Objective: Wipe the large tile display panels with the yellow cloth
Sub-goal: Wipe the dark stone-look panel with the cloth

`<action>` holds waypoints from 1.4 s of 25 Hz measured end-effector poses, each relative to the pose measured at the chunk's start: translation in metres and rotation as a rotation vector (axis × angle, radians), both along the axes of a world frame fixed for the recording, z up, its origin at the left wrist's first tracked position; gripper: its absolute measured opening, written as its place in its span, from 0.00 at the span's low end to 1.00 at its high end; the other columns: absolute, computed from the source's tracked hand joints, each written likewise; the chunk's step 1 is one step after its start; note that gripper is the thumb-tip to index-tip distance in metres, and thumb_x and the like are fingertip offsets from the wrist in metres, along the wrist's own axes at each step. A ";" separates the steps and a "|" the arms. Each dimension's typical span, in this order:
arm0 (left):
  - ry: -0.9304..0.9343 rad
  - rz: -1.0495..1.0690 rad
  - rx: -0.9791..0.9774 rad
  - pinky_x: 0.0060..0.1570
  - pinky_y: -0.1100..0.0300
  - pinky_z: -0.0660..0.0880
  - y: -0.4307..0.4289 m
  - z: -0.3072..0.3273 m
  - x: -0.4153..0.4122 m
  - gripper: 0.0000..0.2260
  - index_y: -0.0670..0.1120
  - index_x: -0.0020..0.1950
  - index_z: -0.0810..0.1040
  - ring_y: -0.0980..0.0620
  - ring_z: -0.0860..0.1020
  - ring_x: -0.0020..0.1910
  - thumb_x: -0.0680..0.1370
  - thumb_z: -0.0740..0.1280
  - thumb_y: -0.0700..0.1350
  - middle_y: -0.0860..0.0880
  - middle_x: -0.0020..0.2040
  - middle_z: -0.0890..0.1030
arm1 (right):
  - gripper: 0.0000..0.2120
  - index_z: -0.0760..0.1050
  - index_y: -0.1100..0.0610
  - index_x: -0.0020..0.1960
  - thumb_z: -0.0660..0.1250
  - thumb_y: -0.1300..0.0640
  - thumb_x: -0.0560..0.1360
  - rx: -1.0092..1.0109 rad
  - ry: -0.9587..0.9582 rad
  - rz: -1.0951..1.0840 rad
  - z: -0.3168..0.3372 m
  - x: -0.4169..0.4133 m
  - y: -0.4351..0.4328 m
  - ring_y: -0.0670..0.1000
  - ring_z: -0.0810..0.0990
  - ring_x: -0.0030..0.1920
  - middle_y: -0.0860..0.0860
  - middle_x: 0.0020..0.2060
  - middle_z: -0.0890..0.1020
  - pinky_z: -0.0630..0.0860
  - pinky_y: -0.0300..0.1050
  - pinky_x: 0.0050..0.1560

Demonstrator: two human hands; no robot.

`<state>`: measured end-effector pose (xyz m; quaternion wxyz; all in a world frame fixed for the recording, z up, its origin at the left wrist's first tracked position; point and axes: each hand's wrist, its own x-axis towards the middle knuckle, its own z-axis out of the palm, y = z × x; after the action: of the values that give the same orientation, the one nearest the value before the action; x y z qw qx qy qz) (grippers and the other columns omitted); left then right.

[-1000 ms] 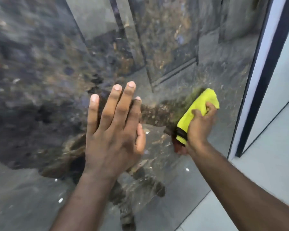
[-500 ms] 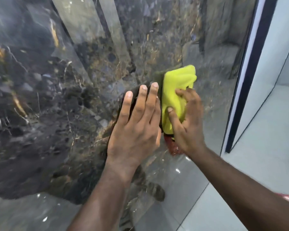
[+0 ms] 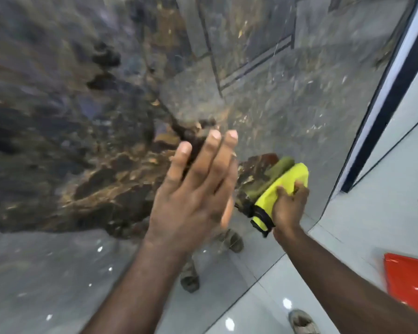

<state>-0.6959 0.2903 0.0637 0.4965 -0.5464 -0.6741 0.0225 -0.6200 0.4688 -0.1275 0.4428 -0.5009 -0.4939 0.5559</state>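
A large glossy dark marble tile panel [image 3: 82,116] with brown and gold veins fills most of the view. My left hand [image 3: 193,194] lies flat against it with straight fingers. Just to the right, my right hand [image 3: 287,208] grips the folded yellow cloth [image 3: 285,186] and holds it against the panel near its right edge. The cloth has a black trim at its lower end. The panel mirrors the cloth, my arms and my legs.
A white and dark blue frame [image 3: 391,92] borders the panel on the right. Pale glossy floor tiles [image 3: 384,225] lie beyond it. A red object [image 3: 410,280] sits at the right edge, and a shoe [image 3: 302,321] shows at the bottom.
My right hand has swept the cloth down and to the right, away from my left hand. The left hand stays flat on the panel. The view has shifted and blurred.
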 end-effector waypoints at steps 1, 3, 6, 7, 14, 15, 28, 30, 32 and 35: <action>-0.006 0.004 -0.061 0.86 0.41 0.50 0.002 -0.014 0.000 0.23 0.43 0.76 0.80 0.43 0.67 0.84 0.81 0.67 0.48 0.44 0.83 0.71 | 0.26 0.68 0.59 0.75 0.65 0.53 0.79 -0.031 0.026 0.003 -0.007 0.003 0.001 0.56 0.70 0.73 0.55 0.70 0.72 0.65 0.51 0.77; 0.026 0.030 -0.129 0.84 0.40 0.56 0.004 -0.033 -0.007 0.27 0.43 0.79 0.77 0.44 0.68 0.83 0.82 0.68 0.51 0.44 0.84 0.70 | 0.21 0.69 0.61 0.71 0.66 0.57 0.80 0.171 0.014 0.127 -0.025 0.011 -0.003 0.52 0.71 0.68 0.51 0.66 0.70 0.65 0.43 0.73; 0.118 0.056 -0.115 0.81 0.38 0.60 0.003 -0.041 -0.008 0.29 0.43 0.79 0.77 0.45 0.70 0.80 0.81 0.68 0.57 0.45 0.82 0.73 | 0.21 0.68 0.63 0.70 0.64 0.57 0.79 0.041 -0.048 0.143 -0.058 0.014 0.018 0.57 0.71 0.69 0.55 0.65 0.71 0.67 0.45 0.72; 0.136 0.055 -0.103 0.80 0.37 0.61 0.005 -0.042 -0.008 0.30 0.44 0.78 0.78 0.45 0.71 0.80 0.81 0.69 0.58 0.45 0.81 0.73 | 0.22 0.68 0.61 0.70 0.63 0.55 0.78 -0.109 -0.104 0.111 -0.060 0.012 0.027 0.59 0.72 0.69 0.57 0.66 0.73 0.69 0.49 0.72; 0.172 0.075 -0.077 0.80 0.38 0.61 0.008 -0.045 -0.009 0.30 0.44 0.76 0.80 0.45 0.71 0.79 0.79 0.69 0.60 0.46 0.80 0.74 | 0.24 0.70 0.56 0.67 0.65 0.51 0.72 -0.224 -0.251 0.163 -0.066 0.017 0.032 0.58 0.76 0.64 0.55 0.64 0.76 0.73 0.53 0.67; 0.165 0.067 -0.084 0.80 0.38 0.61 0.008 -0.045 -0.008 0.30 0.44 0.76 0.80 0.45 0.71 0.79 0.80 0.69 0.60 0.45 0.81 0.74 | 0.23 0.70 0.56 0.66 0.67 0.52 0.72 -0.281 -0.281 0.146 -0.066 0.015 0.034 0.59 0.77 0.64 0.56 0.64 0.77 0.74 0.53 0.67; -0.191 0.039 0.173 0.86 0.41 0.51 -0.092 0.012 0.001 0.21 0.43 0.72 0.83 0.43 0.66 0.82 0.81 0.70 0.51 0.44 0.82 0.71 | 0.31 0.68 0.46 0.74 0.71 0.56 0.74 0.515 0.207 0.040 0.120 0.000 -0.055 0.50 0.75 0.68 0.46 0.69 0.75 0.71 0.51 0.72; -0.184 0.026 0.258 0.86 0.41 0.52 -0.114 0.027 -0.003 0.21 0.43 0.71 0.84 0.42 0.67 0.81 0.81 0.71 0.50 0.42 0.81 0.73 | 0.34 0.68 0.52 0.78 0.69 0.56 0.72 0.467 0.253 0.022 0.154 -0.018 -0.086 0.53 0.73 0.72 0.49 0.73 0.74 0.68 0.56 0.76; -0.164 -0.002 0.318 0.85 0.40 0.54 -0.139 0.040 -0.005 0.21 0.42 0.70 0.84 0.40 0.68 0.80 0.80 0.72 0.50 0.41 0.79 0.74 | 0.33 0.68 0.53 0.78 0.69 0.57 0.74 0.903 0.142 0.152 0.176 -0.019 -0.134 0.57 0.72 0.70 0.53 0.72 0.72 0.67 0.49 0.75; -0.115 -0.039 0.323 0.83 0.40 0.57 -0.170 0.052 -0.009 0.20 0.41 0.69 0.84 0.40 0.69 0.78 0.80 0.71 0.50 0.40 0.79 0.74 | 0.33 0.67 0.49 0.81 0.67 0.55 0.77 1.234 -0.078 0.083 0.190 -0.029 -0.148 0.58 0.64 0.79 0.54 0.80 0.63 0.58 0.55 0.80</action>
<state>-0.7047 0.1203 0.1161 0.5386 -0.4731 -0.6855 -0.1270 -0.6491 0.3203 0.0629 0.6106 -0.1528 -0.7592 0.1657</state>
